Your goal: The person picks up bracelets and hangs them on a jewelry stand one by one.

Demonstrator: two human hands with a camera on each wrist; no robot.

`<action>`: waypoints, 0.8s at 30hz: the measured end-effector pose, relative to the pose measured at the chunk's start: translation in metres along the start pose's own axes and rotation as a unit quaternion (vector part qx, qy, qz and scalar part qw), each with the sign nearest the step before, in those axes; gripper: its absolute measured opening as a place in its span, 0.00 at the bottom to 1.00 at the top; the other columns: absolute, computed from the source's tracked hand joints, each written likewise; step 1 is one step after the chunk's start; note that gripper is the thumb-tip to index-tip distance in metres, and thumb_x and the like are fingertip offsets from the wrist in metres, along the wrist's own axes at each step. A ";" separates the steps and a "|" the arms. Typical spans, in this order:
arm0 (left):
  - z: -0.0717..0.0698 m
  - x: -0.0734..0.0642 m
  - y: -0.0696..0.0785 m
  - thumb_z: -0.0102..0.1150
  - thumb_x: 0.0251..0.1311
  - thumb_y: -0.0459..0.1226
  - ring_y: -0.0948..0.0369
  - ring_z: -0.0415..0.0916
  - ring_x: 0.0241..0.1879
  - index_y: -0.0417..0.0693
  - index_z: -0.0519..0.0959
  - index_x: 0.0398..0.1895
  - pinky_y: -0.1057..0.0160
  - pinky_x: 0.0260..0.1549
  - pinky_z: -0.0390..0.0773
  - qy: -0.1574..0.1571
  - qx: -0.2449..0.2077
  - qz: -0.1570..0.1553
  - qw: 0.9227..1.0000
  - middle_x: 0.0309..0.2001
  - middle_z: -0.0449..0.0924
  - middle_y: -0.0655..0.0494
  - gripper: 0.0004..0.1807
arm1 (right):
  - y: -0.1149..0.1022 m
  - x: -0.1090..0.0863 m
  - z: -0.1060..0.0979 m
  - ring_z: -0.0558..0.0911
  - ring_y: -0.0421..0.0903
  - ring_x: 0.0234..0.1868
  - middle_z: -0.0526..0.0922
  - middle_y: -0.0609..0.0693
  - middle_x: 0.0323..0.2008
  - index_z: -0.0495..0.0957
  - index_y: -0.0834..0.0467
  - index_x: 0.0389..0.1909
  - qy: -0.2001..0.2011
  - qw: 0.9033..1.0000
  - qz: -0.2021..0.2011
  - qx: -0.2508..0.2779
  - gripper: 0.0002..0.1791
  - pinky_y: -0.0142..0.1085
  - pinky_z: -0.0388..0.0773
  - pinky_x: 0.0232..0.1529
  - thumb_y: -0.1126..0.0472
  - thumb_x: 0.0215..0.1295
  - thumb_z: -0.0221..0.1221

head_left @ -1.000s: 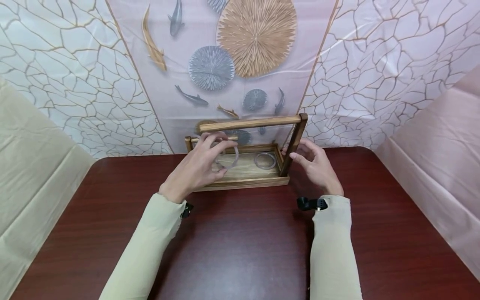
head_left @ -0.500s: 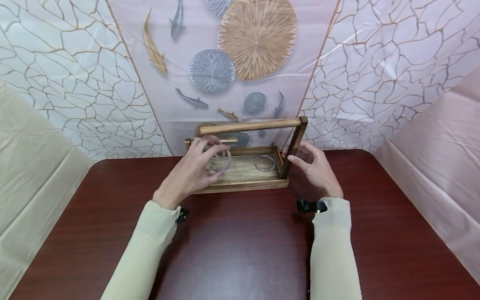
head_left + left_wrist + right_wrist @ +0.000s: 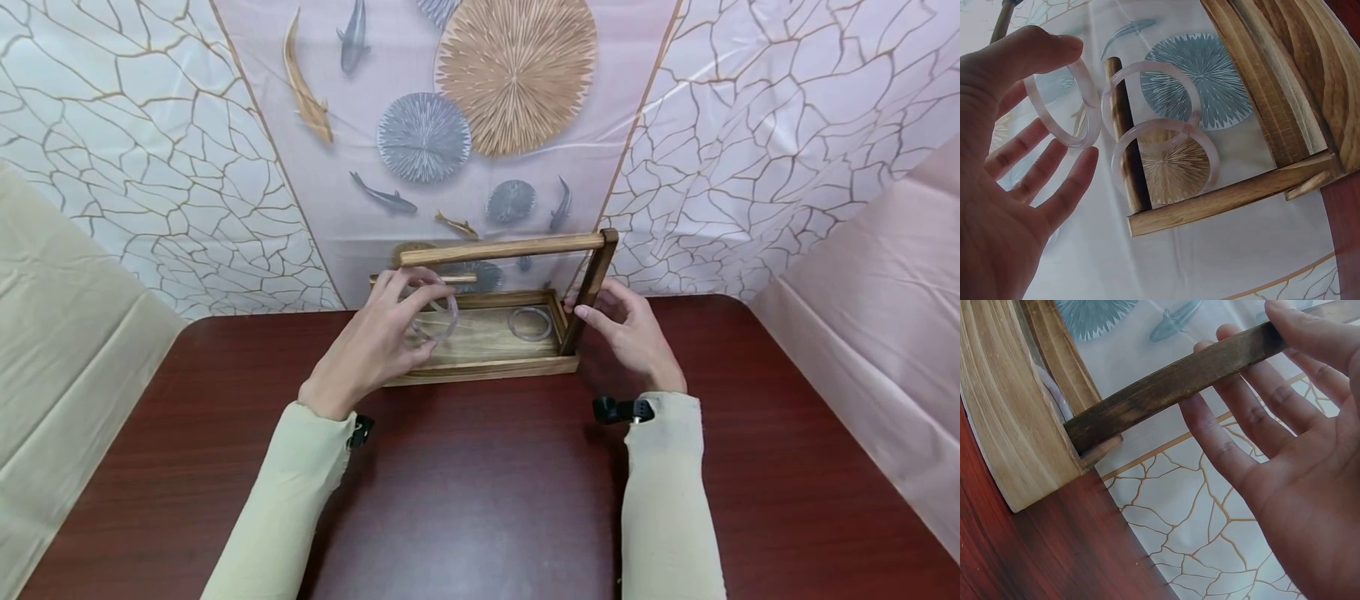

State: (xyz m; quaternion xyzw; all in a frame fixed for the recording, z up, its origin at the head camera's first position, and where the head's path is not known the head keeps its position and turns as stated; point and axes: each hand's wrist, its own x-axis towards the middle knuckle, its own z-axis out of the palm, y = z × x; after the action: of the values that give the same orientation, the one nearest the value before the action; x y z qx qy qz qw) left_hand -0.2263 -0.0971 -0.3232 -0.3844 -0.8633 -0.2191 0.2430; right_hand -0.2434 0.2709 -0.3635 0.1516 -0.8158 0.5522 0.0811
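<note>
Between thumb and fingertips, my left hand [image 3: 378, 337] pinches a pale translucent bangle [image 3: 1092, 119]. It is near a short wooden rod [image 3: 1121, 119] of a wooden stand [image 3: 487, 367]. Two similar bangles, one upper [image 3: 1194, 103] and one lower [image 3: 1213, 165], hang around that rod in the left wrist view. Another bangle [image 3: 531, 337] lies flat at the right end of the stand's tray. My right hand [image 3: 637, 342] grips the dark right post [image 3: 1166, 375], thumb on one side and fingers on the other. Whether the held bangle touches the rod, I cannot tell.
A longer upper bar [image 3: 502, 250] runs left from the top of the right post, above the tray. The stand sits at the back of a dark red table [image 3: 480, 500]. Patterned cloth [image 3: 510, 75] hangs behind it.
My left hand has shifted left with the bangle, along the short rod's side of the stand. My right hand stays on the post. The bangle in the tray has not moved.
</note>
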 end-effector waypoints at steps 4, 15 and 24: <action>-0.003 -0.002 0.000 0.75 0.48 0.30 0.48 0.67 0.59 0.55 0.77 0.63 0.52 0.56 0.76 0.006 0.001 -0.004 1.000 0.62 0.72 0.50 0.35 | -0.001 0.000 0.001 0.84 0.39 0.54 0.85 0.60 0.54 0.78 0.54 0.58 0.001 1.000 -0.006 0.011 0.15 0.26 0.77 0.56 0.58 0.73 0.62; -0.015 -0.006 -0.004 0.75 0.48 0.32 0.49 0.65 0.62 0.56 0.76 0.64 0.50 0.52 0.81 0.000 0.022 -0.039 0.999 0.62 0.71 0.49 0.36 | -0.002 0.003 0.004 0.85 0.41 0.53 0.85 0.57 0.52 0.75 0.63 0.62 -0.006 0.999 -0.021 0.040 0.20 0.28 0.78 0.56 0.60 0.74 0.60; -0.025 -0.010 -0.007 0.75 0.49 0.32 0.49 0.65 0.62 0.53 0.77 0.63 0.50 0.51 0.81 0.001 0.033 -0.054 0.998 0.65 0.70 0.49 0.34 | -0.002 0.004 0.007 0.85 0.45 0.51 0.85 0.59 0.51 0.74 0.65 0.61 -0.010 0.997 -0.034 0.073 0.18 0.29 0.79 0.56 0.64 0.74 0.58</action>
State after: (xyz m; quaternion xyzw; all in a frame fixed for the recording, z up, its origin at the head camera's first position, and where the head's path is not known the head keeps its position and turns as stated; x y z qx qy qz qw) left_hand -0.2200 -0.1213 -0.3105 -0.3285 -0.8894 -0.2033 0.2443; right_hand -0.2462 0.2634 -0.3627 0.1902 -0.7684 0.6057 0.0806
